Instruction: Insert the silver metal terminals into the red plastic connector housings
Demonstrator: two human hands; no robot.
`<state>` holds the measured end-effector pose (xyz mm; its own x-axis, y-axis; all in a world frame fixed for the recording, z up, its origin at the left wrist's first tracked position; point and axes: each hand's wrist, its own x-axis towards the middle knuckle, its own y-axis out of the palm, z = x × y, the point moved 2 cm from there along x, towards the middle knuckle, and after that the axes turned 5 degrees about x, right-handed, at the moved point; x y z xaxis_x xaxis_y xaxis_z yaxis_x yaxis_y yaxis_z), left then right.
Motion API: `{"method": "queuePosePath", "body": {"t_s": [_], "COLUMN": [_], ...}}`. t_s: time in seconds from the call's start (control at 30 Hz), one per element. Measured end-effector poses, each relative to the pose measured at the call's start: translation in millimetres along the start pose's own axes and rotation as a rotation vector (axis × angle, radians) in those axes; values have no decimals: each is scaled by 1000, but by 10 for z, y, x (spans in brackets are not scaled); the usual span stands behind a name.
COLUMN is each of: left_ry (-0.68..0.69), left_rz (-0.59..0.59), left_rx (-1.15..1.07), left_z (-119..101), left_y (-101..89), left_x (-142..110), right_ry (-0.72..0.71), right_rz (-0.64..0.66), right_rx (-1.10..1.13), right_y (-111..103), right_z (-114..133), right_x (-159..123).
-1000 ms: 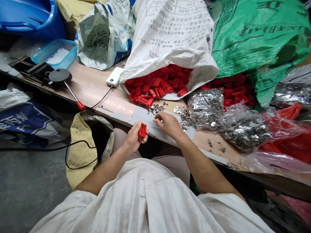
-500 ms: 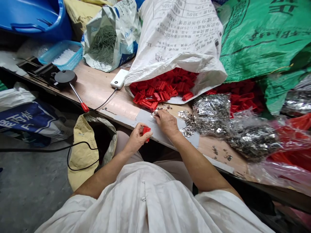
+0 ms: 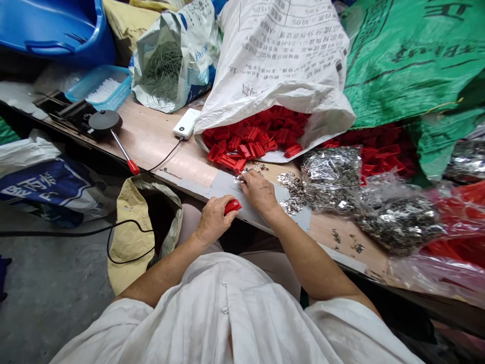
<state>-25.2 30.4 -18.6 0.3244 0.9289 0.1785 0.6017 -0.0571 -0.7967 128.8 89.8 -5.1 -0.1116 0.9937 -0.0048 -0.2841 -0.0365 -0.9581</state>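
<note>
My left hand (image 3: 214, 219) is closed around a red plastic part (image 3: 232, 206) just off the table's front edge. A little to the right, my right hand (image 3: 259, 190) rests over a grey sheet (image 3: 223, 186), fingertips pinched at a few small shiny metal pieces (image 3: 239, 178); whether one is between them is hidden. Behind that hand, many red plastic parts (image 3: 250, 139) spill from the mouth of a white woven sack (image 3: 280, 55). A loose pile of metal pieces (image 3: 291, 189) lies right of my right hand.
Clear bags of metal pieces (image 3: 331, 177) stand at the right. Left on the table are a white power bank (image 3: 186, 124) with a cable, a hand-lever tool (image 3: 105, 121), a blue basket (image 3: 123, 91) and a bag of thin rods (image 3: 162, 71). An open yellow sack (image 3: 131, 227) stands below the edge.
The left hand has turned the red plastic part, so it now lies more sideways with its end showing. My right hand has stayed over the small metal pieces, shifting only slightly.
</note>
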Motion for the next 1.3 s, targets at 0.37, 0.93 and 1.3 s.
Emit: {"method": "queuePosePath", "body": {"t_s": [0.37,0.93,1.3], "left_ry": [63,182,159], "left_rz": [-31,92,43], "left_rx": [-3,144,135], "left_z": [56,-314,-334], "left_y": [-15,429,500], "left_x": [38,153,158], "right_ry": [-17,17,-3], "right_rz": [-29,181,77], "right_rx": [250,620,478], "right_y": [-5,-162,-283], "right_z": [-33,-648,-521], "right_x": [17,-539,-589]}}
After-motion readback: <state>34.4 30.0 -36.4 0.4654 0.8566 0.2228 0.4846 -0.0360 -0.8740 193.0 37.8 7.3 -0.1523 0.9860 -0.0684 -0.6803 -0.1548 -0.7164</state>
